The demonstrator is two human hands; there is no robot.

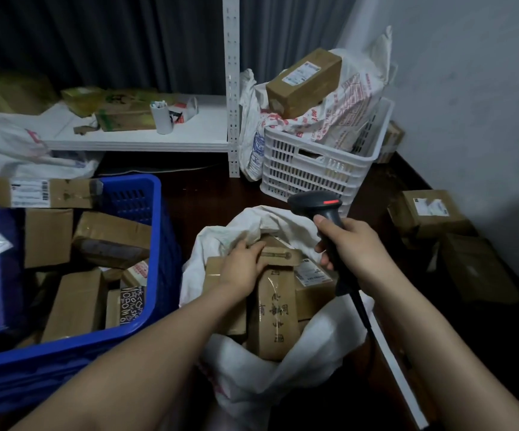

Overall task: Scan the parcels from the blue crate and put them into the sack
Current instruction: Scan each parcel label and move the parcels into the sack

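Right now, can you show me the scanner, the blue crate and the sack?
scanner (314, 203), head view, on its dark head.
blue crate (34, 384), head view, on its front wall.
sack (323, 340), head view, on its white near side.

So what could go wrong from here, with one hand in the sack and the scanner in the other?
The sack looks nearly full. The long parcel that the left hand grips lies atop the others and might slide out. The cable of the scanner in the right hand runs along the sack's edge and could snag.
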